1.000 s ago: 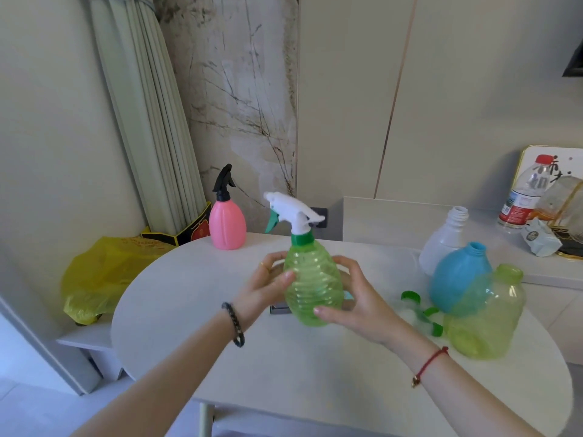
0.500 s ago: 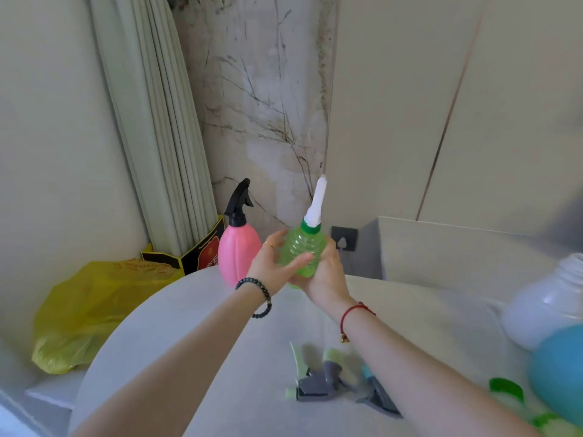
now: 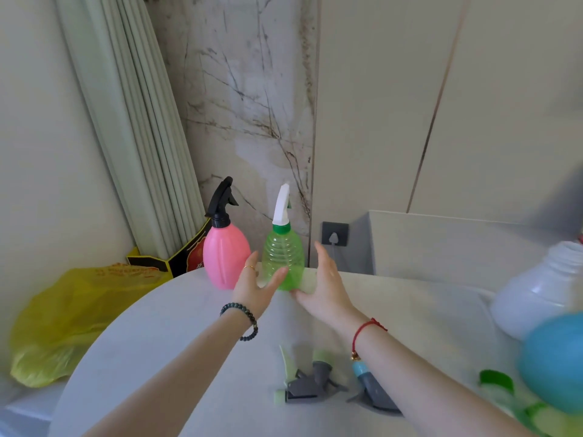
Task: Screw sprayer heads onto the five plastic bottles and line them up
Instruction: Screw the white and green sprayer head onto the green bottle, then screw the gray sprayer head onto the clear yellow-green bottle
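**Both hands spread beside the green bottle at the far edge of the table**

Both hands reach to the far side of the round pale grey table (image 3: 164, 351) in the head view. The left hand (image 3: 254, 290), with a dark bead bracelet on its wrist and a ring on one finger, has its fingers spread, and its fingertips overlap the lower left of the translucent green ribbed plastic bottle (image 3: 283, 255). Whether they press on it cannot be told. The right hand (image 3: 325, 287), with a red string on its wrist, is flat and spread at the bottle's right side, the thumb lying by the base; neither hand is closed around anything.

The green bottle stands upright near the table's far edge and carries a white sprayer head with a green collar (image 3: 280, 208). Just beside it on the left stands the opaque pink egg-shaped bottle (image 3: 224, 257), upright, topped by a black trigger sprayer head (image 3: 221, 200). The two stand side by side and look slightly apart.

Nearer the camera, two loose grey sprayer heads (image 3: 310, 384) lie on their sides, one partly hidden under the right forearm. At the right edge a white bottle without a head (image 3: 536, 294) stands open-necked, and a blurred blue round bottle (image 3: 555, 361) sits in front of it. A green cap ring (image 3: 496, 378) lies by the blue one.

Left of the table, a yellow plastic bag (image 3: 60, 320) lies slumped low.
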The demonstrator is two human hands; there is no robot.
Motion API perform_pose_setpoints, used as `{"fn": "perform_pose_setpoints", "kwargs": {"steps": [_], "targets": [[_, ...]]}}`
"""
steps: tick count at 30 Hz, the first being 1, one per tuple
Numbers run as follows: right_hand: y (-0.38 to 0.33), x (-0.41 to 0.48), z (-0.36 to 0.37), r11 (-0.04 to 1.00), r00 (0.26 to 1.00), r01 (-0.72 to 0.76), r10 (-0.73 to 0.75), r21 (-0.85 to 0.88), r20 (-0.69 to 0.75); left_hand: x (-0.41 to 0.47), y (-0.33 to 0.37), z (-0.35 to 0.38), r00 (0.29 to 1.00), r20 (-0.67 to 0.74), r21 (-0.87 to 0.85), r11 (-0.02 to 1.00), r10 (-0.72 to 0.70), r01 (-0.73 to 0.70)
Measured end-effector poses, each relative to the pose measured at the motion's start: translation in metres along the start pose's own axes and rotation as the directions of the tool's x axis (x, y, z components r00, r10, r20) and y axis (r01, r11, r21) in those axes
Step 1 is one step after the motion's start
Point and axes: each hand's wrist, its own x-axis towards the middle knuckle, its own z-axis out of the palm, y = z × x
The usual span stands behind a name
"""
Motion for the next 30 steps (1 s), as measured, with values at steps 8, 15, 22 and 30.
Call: {"fn": "perform_pose_setpoints", "kwargs": {"steps": [8, 15, 22, 30], "targets": [[-0.014, -0.158, -0.120, 0.974, 0.955, 0.177, -0.135, 0.142, -0.266, -0.124, 0.066, 0.057, 0.943, 0.213, -0.053, 0.967, 0.254, -0.248], [0.013, -0.249, -0.236, 0.982, 0.699, 0.182, -0.167, -0.052, -0.695, -0.197, 0.112, 0.159, 0.783, 0.559, -0.102, 0.960, 0.272, -0.260], [0.084, -0.262, -0.238, 0.990, 0.873, -0.095, 0.133, 0.104, -0.470, -0.223, 0.129, 0.215, 0.741, 0.654, -0.181, 0.983, 0.152, -0.041], [0.055, -0.249, -0.236, 0.996, 0.881, 0.041, 0.000, 0.075, -0.473, -0.223, 0.148, 0.189, 0.774, 0.561, -0.211, 0.955, 0.293, -0.208]]}}
